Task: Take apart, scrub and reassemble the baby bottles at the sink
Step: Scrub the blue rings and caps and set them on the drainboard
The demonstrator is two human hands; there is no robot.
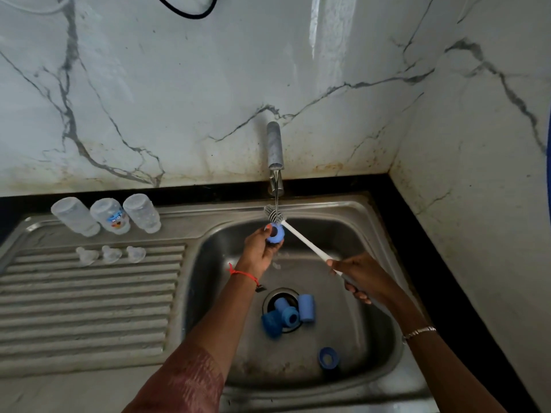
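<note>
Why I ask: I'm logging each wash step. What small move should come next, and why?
Probably draw the brush back and push its bristles into the hole of the blue ring. The right hand grips the handle, the left hand holds the ring, and the bristles sit just beyond it under the running tap, not inside it.

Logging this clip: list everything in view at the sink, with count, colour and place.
bottles: three, clear, upside down at the drainboard's back
teats: three, clear, in a row on the drainboard
blue parts: about four, clustered at the drain
loose ring: one, blue, alone in the basin's near end
collar: one, blue, by the stream
brush: one, white handle, grey bristles under the tap
tap: one, steel, running
sink: one, steel
cable: one, black, top wall
left hand: holds the collar
right hand: grips the brush
</note>
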